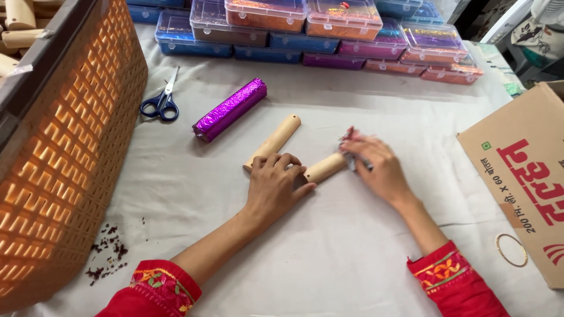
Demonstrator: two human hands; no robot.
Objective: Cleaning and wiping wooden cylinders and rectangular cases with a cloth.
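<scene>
At the table's left edge stood an orange plastic lattice basket [64, 164]. Mid-table, the left hand [275, 188] pressed one end of a short pale wooden cylinder [325, 168]; the right hand [376, 167] pinched crinkled foil [349, 141] at its other end.

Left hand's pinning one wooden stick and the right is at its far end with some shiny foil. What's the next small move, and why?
Probably roll the wooden stick forward a little under the left hand so the foil pinched by the right hand winds on. Only its end looks covered; the rest is bare wood, unlike the fully wrapped purple roll.
</scene>
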